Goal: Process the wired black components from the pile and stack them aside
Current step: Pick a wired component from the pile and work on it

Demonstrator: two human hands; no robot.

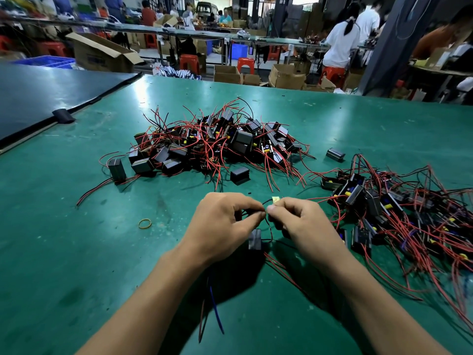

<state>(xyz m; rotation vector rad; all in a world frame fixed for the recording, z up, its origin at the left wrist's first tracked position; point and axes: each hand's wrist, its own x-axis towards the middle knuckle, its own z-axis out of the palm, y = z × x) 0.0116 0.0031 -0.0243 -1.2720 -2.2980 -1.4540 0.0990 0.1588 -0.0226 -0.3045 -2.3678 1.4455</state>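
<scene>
On the near side of the pile (212, 142), the left hand (225, 217) and right hand (303, 222) each hold a narrow pinching grip on the wire (269, 228) of one black component (255, 239). It looks light: rigid box, limp tangle-prone leads, best held by the wire.

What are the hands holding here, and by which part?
The left hand and right hand each pinch the thin black wire of one black component between thumb and forefinger; the body itself is ungripped.
</scene>
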